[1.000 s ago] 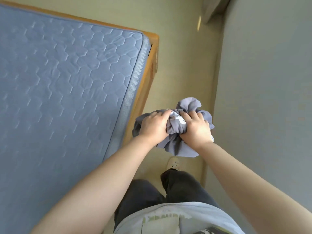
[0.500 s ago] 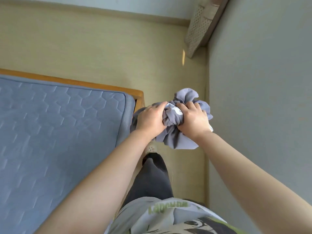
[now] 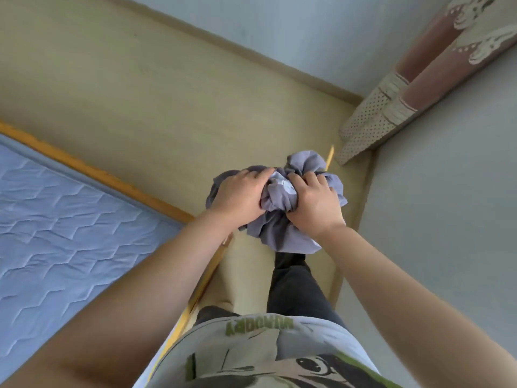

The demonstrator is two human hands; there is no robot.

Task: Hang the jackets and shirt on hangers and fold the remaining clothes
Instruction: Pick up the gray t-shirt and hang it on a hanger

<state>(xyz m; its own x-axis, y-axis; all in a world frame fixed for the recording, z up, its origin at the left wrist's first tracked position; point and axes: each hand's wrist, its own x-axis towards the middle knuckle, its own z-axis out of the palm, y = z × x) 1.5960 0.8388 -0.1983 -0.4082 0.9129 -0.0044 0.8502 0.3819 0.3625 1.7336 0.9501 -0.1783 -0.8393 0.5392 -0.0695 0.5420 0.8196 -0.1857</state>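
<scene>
A bunched-up grey-lilac garment (image 3: pixel 275 229) with a pale print hangs in front of me at waist height, above the floor. My left hand (image 3: pixel 240 196) grips its left side, fingers curled into the cloth. My right hand (image 3: pixel 314 203) grips the right side in the same way, close beside the left. Most of the garment is crumpled between and under my hands, so its shape is hidden.
A blue quilted mattress (image 3: pixel 64 233) on a wooden bed frame (image 3: pixel 92 170) fills the left. Beige floor (image 3: pixel 173 107) stretches ahead to a grey wall (image 3: pixel 279 26). A patterned curtain (image 3: pixel 414 79) hangs at the upper right beside another grey wall (image 3: pixel 447 219).
The view has swung away from the bed toward the floor and the corner with the curtain. Both hands keep the same grip on the bunched garment.
</scene>
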